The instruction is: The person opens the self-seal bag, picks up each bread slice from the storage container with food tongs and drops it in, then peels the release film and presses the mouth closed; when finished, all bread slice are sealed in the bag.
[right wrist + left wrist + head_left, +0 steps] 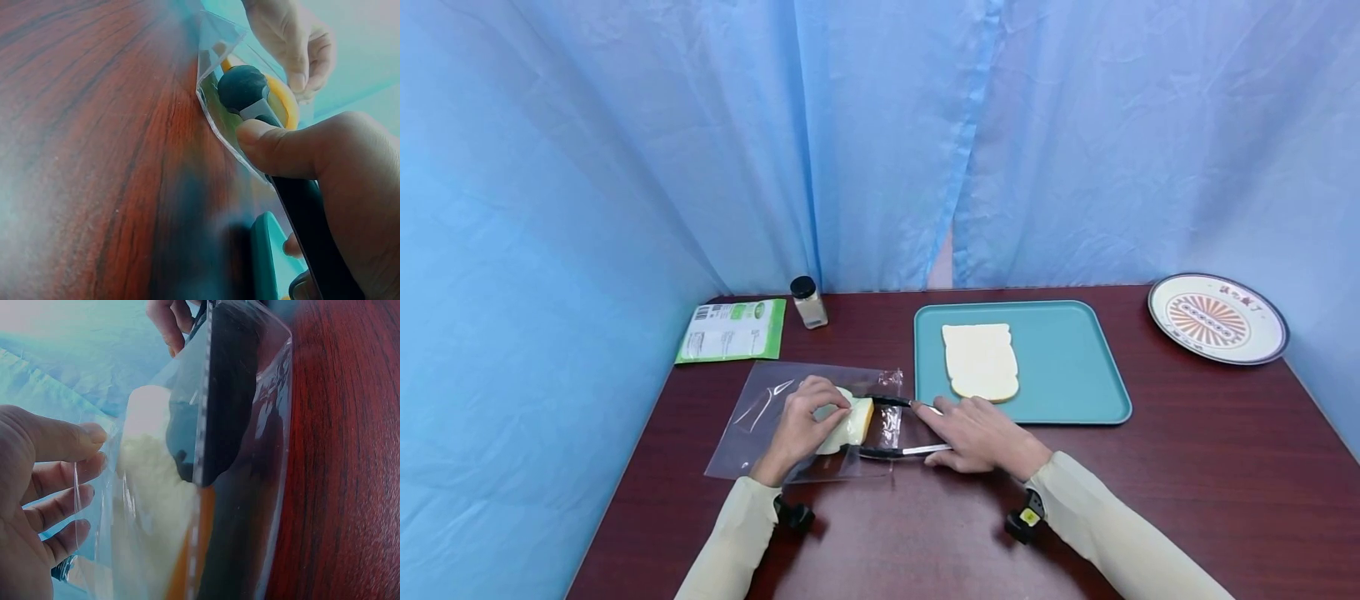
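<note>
A clear plastic bag (758, 421) lies flat on the left of the table, with a slice of bread (856, 423) inside near its mouth. My left hand (805, 421) pinches the bag's upper film between thumb and fingers, over the bread; the left wrist view shows the film (94, 487) lifted. In my right hand (981, 435) is a pair of tongs (917, 451) with black tips. Its tips reach into the bag's mouth, one along each side of the bread. The right wrist view shows a black tip (242, 89) beside the bread's yellow crust (284, 103).
A teal tray (1071, 367) to the right carries another bread slice (981, 362). Behind the bag stand a small black-capped jar (809, 304) and a green-and-white packet (730, 332). A patterned plate (1217, 319) lies far right. Blue curtains (880, 142) border the table.
</note>
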`<state>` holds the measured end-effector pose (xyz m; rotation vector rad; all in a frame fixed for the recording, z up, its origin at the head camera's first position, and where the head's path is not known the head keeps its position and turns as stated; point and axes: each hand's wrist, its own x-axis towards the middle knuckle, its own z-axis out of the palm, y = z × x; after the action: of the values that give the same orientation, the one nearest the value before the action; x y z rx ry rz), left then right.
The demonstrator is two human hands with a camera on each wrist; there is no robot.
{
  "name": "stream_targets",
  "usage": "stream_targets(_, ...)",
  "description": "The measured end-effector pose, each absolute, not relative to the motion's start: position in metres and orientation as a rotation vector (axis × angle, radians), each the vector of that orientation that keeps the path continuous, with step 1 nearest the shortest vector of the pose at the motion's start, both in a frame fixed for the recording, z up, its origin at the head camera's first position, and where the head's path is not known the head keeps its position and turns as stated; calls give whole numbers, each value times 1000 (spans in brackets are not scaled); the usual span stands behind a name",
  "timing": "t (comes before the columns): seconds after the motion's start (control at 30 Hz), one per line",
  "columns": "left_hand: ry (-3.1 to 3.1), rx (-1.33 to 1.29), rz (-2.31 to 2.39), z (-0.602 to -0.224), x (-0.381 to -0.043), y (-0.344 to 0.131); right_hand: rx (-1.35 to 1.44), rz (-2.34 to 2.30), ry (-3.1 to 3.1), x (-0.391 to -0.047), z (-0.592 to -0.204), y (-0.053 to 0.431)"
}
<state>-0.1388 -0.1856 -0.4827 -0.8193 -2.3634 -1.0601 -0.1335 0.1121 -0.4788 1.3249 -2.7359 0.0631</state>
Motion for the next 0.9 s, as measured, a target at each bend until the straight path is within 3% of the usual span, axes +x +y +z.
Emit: stream_targets(0.9,-2418,-777,-1076,-482,-137,-183,1352,-17,-2771,-143,-476,98)
